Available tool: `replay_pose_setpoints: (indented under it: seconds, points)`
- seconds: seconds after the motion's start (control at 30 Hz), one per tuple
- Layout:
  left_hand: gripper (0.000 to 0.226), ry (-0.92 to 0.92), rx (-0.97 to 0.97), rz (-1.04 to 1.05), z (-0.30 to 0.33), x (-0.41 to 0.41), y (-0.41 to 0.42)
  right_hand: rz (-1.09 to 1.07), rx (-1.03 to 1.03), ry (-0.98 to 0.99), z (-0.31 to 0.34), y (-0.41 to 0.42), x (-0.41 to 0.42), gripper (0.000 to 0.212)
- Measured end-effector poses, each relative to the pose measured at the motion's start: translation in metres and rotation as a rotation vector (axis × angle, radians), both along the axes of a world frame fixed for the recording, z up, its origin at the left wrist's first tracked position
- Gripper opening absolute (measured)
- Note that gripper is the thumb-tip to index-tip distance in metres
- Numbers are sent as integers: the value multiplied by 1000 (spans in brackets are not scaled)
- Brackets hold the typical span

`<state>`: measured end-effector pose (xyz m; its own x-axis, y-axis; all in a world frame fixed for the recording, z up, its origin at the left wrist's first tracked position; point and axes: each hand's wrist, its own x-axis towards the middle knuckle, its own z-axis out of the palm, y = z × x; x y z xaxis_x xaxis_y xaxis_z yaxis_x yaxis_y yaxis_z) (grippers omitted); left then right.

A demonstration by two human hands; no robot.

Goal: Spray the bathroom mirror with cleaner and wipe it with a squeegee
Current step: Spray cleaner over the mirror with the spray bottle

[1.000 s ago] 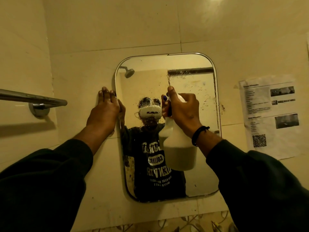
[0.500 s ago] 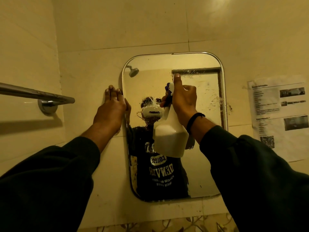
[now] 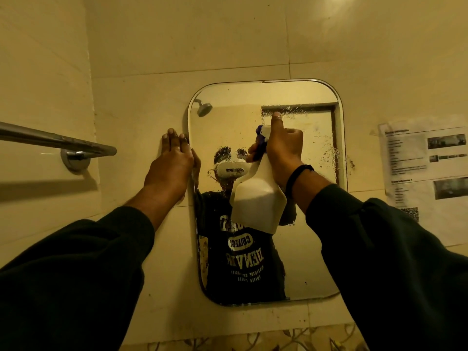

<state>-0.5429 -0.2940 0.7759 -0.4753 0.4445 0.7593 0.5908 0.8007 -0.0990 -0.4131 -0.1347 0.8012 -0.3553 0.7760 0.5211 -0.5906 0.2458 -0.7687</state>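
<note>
A rounded rectangular mirror [image 3: 311,262] hangs on the tiled wall, with spray droplets on its upper middle and upper right. My right hand [image 3: 283,150] grips the neck of a white spray bottle [image 3: 258,201] with a blue trigger, held up close to the glass at mid-height, nozzle toward the mirror. One finger of that hand points straight up. My left hand [image 3: 172,165] lies flat against the wall at the mirror's left edge, fingers straight. No squeegee is in view.
A chrome towel bar [image 3: 58,141] juts out from the left wall at hand height. A printed paper sheet [image 3: 425,178] is stuck to the wall right of the mirror. Patterned tiles [image 3: 253,340] run below the mirror.
My right hand has carried the bottle up and slightly left across the mirror, from lower centre to mid-height. My left hand stays on the wall at the mirror's edge.
</note>
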Motion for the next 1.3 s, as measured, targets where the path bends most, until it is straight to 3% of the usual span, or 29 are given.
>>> replay_pose_setpoints:
  seconds: [0.13, 0.2, 0.3, 0.37, 0.63, 0.83, 1.0, 1.3]
  points:
    - [84, -7, 51, -63, 0, 2, 0, -71, 17, -17, -3, -1, -2, 65]
    - [77, 42, 71, -85, -1, 1, 0, -1, 72, -34, -8, -3, -2, 60]
    - [93, 10, 1, -9, 0, 0, 0, 128, 199, -129, -23, -9, 0, 40]
    - [99, 21, -18, 20, 1, 1, 0, 178, 207, -173, -32, -12, 0, 47]
    - [101, 25, -40, 49, 1, -1, 2, -15, 328, -251, -52, -22, -6, 59]
    - [93, 59, -12, 18, 0, -6, 2, 59, 364, -236, -68, -21, 5, 36]
    - [95, 84, -13, 29, 0, -7, 2, -34, 361, -299, -91, -10, 0, 68]
    - [127, 73, -21, 37, -2, -12, -1, -15, 364, -297, -108, -3, 24, 67]
